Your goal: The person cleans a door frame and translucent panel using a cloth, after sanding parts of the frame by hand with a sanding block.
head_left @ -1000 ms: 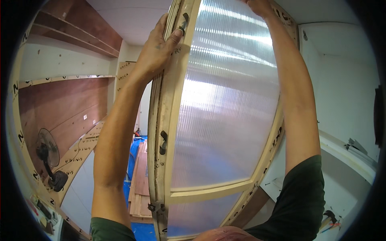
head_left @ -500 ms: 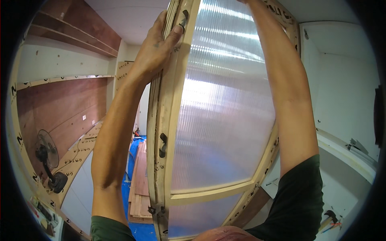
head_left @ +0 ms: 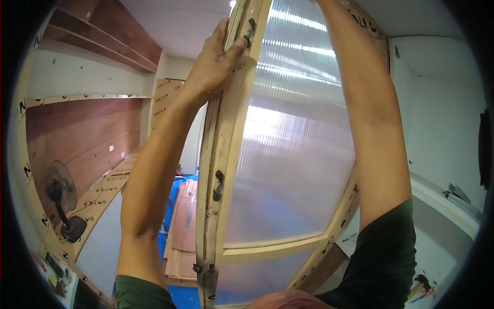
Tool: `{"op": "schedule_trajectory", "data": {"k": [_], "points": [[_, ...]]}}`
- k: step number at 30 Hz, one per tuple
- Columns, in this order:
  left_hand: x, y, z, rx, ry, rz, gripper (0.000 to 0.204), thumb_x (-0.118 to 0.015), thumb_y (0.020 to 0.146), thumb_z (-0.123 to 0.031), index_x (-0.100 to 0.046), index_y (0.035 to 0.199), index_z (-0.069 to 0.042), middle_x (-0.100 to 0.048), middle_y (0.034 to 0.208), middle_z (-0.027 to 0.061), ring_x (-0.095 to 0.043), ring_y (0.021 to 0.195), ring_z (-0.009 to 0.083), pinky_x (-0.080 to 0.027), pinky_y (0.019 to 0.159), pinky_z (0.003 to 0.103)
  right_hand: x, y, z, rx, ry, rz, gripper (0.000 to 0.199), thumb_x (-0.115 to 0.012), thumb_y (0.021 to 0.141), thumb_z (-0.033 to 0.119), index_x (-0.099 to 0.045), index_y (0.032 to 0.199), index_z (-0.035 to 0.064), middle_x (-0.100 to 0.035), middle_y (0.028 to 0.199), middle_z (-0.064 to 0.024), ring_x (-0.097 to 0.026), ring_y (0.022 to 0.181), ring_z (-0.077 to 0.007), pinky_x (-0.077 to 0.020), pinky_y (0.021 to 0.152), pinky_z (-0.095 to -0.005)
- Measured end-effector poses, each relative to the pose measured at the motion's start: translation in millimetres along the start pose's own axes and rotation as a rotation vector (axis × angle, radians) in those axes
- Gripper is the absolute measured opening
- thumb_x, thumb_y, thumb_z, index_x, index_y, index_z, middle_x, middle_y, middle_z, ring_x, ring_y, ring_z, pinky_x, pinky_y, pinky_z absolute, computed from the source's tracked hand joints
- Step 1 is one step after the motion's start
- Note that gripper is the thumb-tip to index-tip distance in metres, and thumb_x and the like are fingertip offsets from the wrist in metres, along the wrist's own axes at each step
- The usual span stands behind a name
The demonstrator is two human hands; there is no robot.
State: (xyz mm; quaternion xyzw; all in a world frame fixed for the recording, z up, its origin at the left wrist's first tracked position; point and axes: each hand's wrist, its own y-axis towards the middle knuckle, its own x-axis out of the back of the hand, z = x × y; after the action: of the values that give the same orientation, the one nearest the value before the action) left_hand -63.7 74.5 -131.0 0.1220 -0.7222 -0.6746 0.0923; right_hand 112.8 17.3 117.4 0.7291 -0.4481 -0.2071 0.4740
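Observation:
A tall, pale-framed door (head_left: 296, 170) with ribbed, translucent panes stands tilted in front of me. My left hand (head_left: 215, 64) is closed round its left stile, thumb on the front face and fingers over the outer edge. Dark metal fittings (head_left: 218, 185) sit along that stile, one close to my thumb. A cross rail (head_left: 278, 247) divides the large upper pane from a lower one. My right forearm (head_left: 373, 108) reaches up across the door's right side; the hand is cut off by the upper edge, so its grip is hidden.
To the left, a black fan (head_left: 64, 201) stands on a counter covered in printed brown board (head_left: 95, 206). Stacked wooden boards (head_left: 182, 226) lie on blue sheeting (head_left: 185, 296). At right are a white cabinet (head_left: 437, 118) and a hammer (head_left: 423, 283). Wooden shelving (head_left: 98, 44) lines the upper left.
The upper part of the door and my left hand have shifted slightly to the right and a little lower in the picture. My left hand keeps its hold.

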Motion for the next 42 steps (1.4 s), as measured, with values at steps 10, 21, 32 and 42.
{"op": "schedule_trajectory", "data": {"k": [10, 21, 32, 42], "points": [[3, -1, 4, 0.007, -0.014, -0.005, 0.081, -0.057, 0.103, -0.05, -0.025, 0.162, -0.004, -0.041, 0.155, 0.0294, -0.042, 0.145, 0.0391, -0.035, 0.119, 0.042, 14, -35, -54, -0.258, -0.094, 0.003, 0.046, -0.068, 0.097, 0.01, -0.058, 0.141, -0.0007, -0.061, 0.141, -0.0223, -0.059, 0.13, -0.0334, -0.0456, 0.112, -0.041], [2, -3, -3, 0.063, 0.008, -0.01, 0.081, -0.057, 0.104, -0.049, -0.024, 0.163, -0.005, -0.042, 0.158, 0.0255, -0.04, 0.147, 0.0351, -0.032, 0.121, 0.04, 0, -29, -48, -0.202, -0.103, -0.043, 0.051, -0.06, 0.099, 0.005, -0.052, 0.15, 0.0059, -0.05, 0.154, -0.0179, -0.048, 0.141, -0.0326, -0.0406, 0.118, -0.0445], [0, -1, 1, 0.025, -0.054, -0.004, 0.083, -0.059, 0.103, -0.048, -0.024, 0.162, -0.001, -0.04, 0.155, 0.0308, -0.041, 0.145, 0.0407, -0.034, 0.12, 0.044, -12, 17, -42, 0.02, -0.031, 0.115, 0.052, -0.067, 0.095, 0.002, -0.056, 0.146, 0.0056, -0.063, 0.142, -0.0134, -0.06, 0.128, -0.0273, -0.046, 0.111, -0.0397], [-8, -1, -4, -0.003, -0.018, 0.012, 0.083, -0.059, 0.103, -0.047, -0.025, 0.162, -0.001, -0.04, 0.153, 0.0334, -0.045, 0.142, 0.0425, -0.038, 0.118, 0.045, 13, 21, -9, 0.136, 0.17, 0.165, 0.036, -0.061, 0.098, -0.002, -0.064, 0.132, 0.0074, -0.067, 0.119, -0.0044, -0.061, 0.112, -0.0169, -0.0483, 0.102, -0.0318]]}}
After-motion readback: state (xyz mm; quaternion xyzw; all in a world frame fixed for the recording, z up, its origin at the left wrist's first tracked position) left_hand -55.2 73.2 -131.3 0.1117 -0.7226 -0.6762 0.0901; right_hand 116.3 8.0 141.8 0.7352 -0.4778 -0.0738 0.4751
